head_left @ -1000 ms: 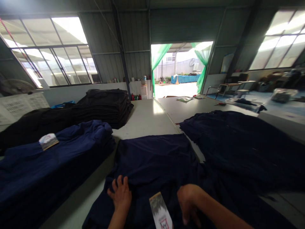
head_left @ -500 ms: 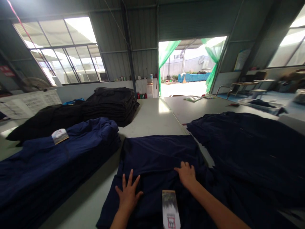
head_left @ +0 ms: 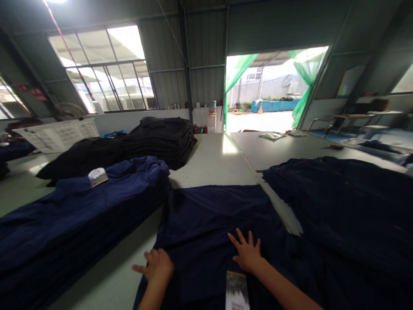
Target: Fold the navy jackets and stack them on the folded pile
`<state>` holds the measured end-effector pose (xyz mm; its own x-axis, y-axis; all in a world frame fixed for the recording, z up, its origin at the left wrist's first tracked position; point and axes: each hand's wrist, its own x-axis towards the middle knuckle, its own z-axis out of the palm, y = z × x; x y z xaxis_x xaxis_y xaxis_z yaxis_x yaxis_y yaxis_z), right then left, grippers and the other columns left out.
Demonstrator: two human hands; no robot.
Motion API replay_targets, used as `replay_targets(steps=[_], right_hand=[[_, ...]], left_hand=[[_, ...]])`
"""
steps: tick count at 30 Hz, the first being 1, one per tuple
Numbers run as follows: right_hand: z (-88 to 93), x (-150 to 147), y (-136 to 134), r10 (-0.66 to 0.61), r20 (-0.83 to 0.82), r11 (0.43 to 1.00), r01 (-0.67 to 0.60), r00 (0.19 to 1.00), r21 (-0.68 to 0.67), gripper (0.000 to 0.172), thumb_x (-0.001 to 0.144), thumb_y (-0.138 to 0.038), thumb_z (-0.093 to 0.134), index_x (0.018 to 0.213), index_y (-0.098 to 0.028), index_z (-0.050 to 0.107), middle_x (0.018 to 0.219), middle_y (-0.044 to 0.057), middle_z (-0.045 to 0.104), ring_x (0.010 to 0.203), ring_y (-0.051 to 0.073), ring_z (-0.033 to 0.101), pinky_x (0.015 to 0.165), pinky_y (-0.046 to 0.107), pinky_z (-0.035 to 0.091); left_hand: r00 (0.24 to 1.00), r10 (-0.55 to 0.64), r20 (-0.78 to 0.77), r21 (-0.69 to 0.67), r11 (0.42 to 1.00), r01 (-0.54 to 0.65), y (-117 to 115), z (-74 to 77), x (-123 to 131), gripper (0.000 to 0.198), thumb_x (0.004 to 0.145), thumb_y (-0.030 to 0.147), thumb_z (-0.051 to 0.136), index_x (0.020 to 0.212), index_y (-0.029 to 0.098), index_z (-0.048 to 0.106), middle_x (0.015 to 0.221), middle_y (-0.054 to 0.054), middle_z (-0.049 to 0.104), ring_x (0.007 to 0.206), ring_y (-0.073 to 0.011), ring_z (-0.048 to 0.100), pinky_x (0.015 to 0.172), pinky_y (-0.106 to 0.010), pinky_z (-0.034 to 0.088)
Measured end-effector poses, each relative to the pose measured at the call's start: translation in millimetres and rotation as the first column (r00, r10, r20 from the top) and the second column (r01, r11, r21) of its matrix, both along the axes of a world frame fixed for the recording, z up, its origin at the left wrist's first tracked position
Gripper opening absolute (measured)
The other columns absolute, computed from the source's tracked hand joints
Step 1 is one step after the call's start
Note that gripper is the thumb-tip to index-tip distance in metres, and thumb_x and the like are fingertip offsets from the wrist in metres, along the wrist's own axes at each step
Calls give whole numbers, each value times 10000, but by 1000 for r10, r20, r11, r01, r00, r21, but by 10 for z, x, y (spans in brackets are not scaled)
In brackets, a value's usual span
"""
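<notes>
A dark navy garment [head_left: 213,219] lies spread flat on the white table in front of me. My right hand [head_left: 248,254] rests on it with fingers spread, palm down. My left hand [head_left: 156,265] is at the garment's left edge, thumb pointing left and fingers curled over the cloth edge. A printed paper hang tag [head_left: 237,290] lies on the garment between my forearms, at the bottom of the view.
A stack of blue garments [head_left: 74,219] with a tag [head_left: 98,176] on top fills the left. Black folded stacks [head_left: 155,140] sit behind it. A heap of navy garments [head_left: 348,211] covers the right. Bare table [head_left: 213,159] runs toward an open doorway [head_left: 271,94].
My left hand went from flat on the garment to its left edge and curled. My right hand slid back slightly and spread its fingers. The camera has turned a little to the left.
</notes>
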<state>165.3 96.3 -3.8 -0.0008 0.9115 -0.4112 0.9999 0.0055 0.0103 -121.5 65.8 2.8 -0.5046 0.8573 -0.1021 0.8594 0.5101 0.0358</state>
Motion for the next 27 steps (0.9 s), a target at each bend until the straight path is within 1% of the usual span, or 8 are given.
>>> replay_targets(steps=[2,5,8,11,14,17,23,27], right_hand=[[2,-30,-16,-2,17,999,1,1000,32,855,695,-313,593,1330,-500,53,1490,-47,22,1305,407,-15,962,665,71],[19,-48,-22,22,-19,997,-21,1000,73,921,675,-301,616,1326,-501,-5,1490,-40,16,1311,390,-28,972,652,70],[-22,-8,-7,-6,-29,996,9,1000,85,913,682,-315,612,1342,-469,0,1491,-26,0,1312,379,-56,984,640,46],[-99,72,7,-56,-44,994,60,997,93,771,761,-355,510,1364,-424,34,1488,-53,-12,1312,373,-75,995,629,23],[-145,161,0,-91,-66,992,96,994,80,674,802,-392,425,1370,-411,62,1479,-104,-32,1306,392,-74,999,630,31],[-162,237,-35,-136,-22,989,137,991,56,675,797,-392,420,1372,-404,67,1474,-122,-42,1297,422,-63,983,653,55],[-208,250,-204,-240,107,971,241,965,2,689,759,-470,460,1366,-399,142,1487,-43,30,1284,468,-14,906,728,-30],[-266,237,-251,-227,-2,973,227,974,46,636,767,-581,375,1328,-498,88,1483,-86,-38,1278,480,-28,872,753,-17]], left_hand=[[999,46,18,256,965,-49,47,216,19,516,780,283,371,1266,110,391,1194,-195,486,1135,-338,408,938,-620,247],[995,93,29,642,762,-89,74,503,-54,649,826,422,284,1326,14,214,1117,-190,486,1102,-271,418,966,-421,331],[988,127,87,751,644,-149,96,527,-227,713,807,482,259,1299,-33,231,1037,-184,513,1064,-289,436,961,-415,341],[982,-9,189,647,753,-118,164,245,-344,611,803,411,245,1238,-2,367,996,-169,563,1003,-259,509,930,-370,390],[914,-324,245,365,904,223,217,-116,-286,457,813,268,233,1151,153,518,1091,-88,601,1029,-179,546,925,-284,407],[893,-442,88,82,896,436,187,-300,-98,479,804,229,321,1256,161,467,1231,-95,539,1129,-203,493,977,-319,358],[921,-389,1,-149,911,385,11,-234,254,625,802,374,394,1361,397,115,1438,-48,287,1290,-342,261,923,-643,249],[929,-370,-11,-175,915,363,-46,-300,352,633,785,580,308,1355,387,112,1492,-35,100,1330,-380,86,957,-675,108]])
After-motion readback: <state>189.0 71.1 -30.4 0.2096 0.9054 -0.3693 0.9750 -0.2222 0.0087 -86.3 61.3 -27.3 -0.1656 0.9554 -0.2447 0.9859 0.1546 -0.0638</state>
